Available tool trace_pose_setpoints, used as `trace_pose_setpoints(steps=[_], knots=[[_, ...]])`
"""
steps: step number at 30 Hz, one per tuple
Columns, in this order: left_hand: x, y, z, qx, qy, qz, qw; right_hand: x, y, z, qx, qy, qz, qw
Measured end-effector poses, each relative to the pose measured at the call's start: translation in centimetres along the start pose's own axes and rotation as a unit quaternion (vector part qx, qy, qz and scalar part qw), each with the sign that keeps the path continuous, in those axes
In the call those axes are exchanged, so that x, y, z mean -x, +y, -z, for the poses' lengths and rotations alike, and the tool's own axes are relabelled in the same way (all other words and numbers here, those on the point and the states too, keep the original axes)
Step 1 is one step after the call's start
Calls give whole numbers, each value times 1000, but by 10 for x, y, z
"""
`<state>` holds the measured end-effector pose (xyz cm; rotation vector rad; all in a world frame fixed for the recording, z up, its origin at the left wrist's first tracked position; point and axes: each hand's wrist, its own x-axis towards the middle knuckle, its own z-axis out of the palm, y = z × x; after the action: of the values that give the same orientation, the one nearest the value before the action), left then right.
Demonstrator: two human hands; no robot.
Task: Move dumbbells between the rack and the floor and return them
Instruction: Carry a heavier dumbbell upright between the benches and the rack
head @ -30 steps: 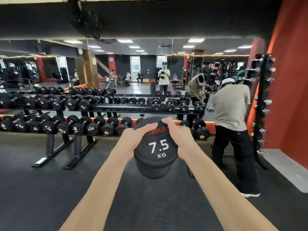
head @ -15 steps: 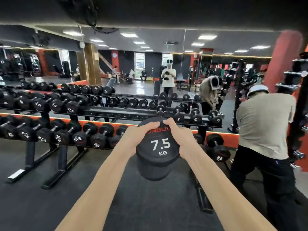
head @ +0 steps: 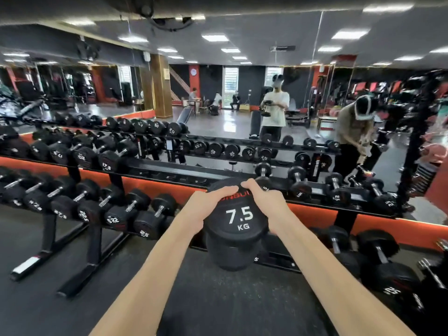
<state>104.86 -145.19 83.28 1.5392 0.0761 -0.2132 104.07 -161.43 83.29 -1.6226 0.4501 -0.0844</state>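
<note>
Dumbbell [head: 238, 221] between both hands' grip

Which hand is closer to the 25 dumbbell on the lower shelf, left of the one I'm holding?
Left. The left hand grips the 7.5 kg dumbbell on the side facing the 25 dumbbell; the right hand grips its far side.

My arms: both bare, extended forward, converging. My left hand [head: 203, 209]: fingers curled over the dumbbell [head: 236, 224] head's upper left edge. My right hand [head: 264, 202]: fingers curled over its upper right.
</note>
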Motion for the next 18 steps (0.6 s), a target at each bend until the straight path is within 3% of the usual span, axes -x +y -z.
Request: trace_pose_setpoints(steps=[9,18], knots=[[-272,14,37,-28,-39,37,998,-239,-24,-96,10,8,-19,1000],[-518,43,33,-88,-59,65,992,-477,-57,-147,18,20,-47,999]])
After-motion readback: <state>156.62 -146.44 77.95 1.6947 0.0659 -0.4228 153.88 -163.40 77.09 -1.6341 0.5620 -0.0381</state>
